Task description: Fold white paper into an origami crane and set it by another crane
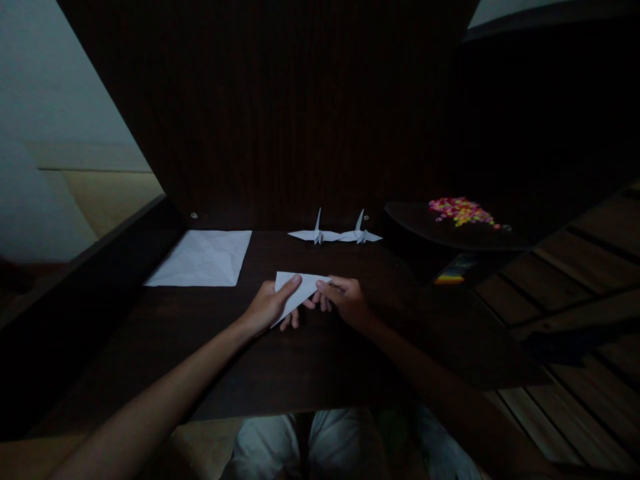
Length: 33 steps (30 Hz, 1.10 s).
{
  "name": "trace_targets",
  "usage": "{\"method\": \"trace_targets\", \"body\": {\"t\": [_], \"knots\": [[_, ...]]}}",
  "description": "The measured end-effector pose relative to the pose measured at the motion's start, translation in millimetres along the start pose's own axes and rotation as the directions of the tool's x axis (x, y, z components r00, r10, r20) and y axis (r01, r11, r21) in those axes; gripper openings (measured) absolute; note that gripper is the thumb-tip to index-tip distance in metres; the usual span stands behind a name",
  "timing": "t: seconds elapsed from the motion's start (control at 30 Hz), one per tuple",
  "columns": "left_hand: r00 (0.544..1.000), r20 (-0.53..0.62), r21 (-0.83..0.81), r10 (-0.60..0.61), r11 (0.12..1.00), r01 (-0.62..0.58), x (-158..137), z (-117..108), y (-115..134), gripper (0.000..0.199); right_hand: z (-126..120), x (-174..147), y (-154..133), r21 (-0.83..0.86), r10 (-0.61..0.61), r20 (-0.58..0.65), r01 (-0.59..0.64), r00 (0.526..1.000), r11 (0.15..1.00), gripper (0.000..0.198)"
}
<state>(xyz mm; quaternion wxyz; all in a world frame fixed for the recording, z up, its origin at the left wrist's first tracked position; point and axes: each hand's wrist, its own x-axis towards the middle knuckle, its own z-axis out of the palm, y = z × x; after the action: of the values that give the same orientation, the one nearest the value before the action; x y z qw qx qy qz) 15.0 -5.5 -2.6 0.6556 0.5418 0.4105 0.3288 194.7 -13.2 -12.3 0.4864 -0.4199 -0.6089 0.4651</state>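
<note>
A folded white sheet of paper (295, 291), roughly triangular, is held above the dark tabletop between my hands. My left hand (270, 307) grips its left part, thumb on top and fingers underneath. At its pointed right end my right hand (347, 300) pinches it, with the thumb over the tip and the other fingers curled below. Behind the hands, two white origami cranes (318, 235) stand side by side against the back panel. To the left lies a flat, creased white sheet (205, 260).
A curved dark shelf (415, 217) at the right bears a pile of small colourful pieces (465, 211). Beneath it sits a yellow and orange item (450, 277). A dark side panel (90, 307) borders the table on the left. Wooden slats (575, 287) cover the floor at the right.
</note>
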Motion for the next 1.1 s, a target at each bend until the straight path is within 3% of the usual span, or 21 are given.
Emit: {"method": "trace_targets", "body": {"t": [0.3, 0.53, 0.7, 0.87, 1.1], "knots": [[0.997, 0.08, 0.062, -0.002, 0.998, -0.003, 1.3, -5.1, -1.3, 0.072, 1.8, 3.8, -0.7, 0.096, 0.059, 0.007, -0.06, 0.998, 0.994, 0.036], [0.984, 0.177, -0.065, -0.026, 0.997, 0.038, 3.0, -6.1, -7.7, 0.088, -1.6, 5.0, 1.9, 0.163, 0.091, -0.019, -0.087, 0.996, 0.983, 0.043], [0.981, 0.192, -0.145, 0.01, 0.989, 0.018, 0.2, -3.6, -7.0, 0.062, -5.2, 5.1, 5.2, 0.232, 0.075, -0.078, -0.055, 0.994, 0.971, 0.042], [0.974, 0.227, -0.024, 0.001, 1.0, 0.005, -2.8, -2.5, -5.5, 0.035, -4.6, 4.9, 3.3, 0.172, 0.042, -0.173, -0.012, 0.984, 0.985, 0.041], [0.967, 0.256, 0.056, -0.013, 0.998, -0.001, -2.8, -6.7, -3.9, 0.029, -2.0, 6.6, 4.3, 0.208, 0.074, -0.185, -0.035, 0.98, 0.977, 0.045]]}}
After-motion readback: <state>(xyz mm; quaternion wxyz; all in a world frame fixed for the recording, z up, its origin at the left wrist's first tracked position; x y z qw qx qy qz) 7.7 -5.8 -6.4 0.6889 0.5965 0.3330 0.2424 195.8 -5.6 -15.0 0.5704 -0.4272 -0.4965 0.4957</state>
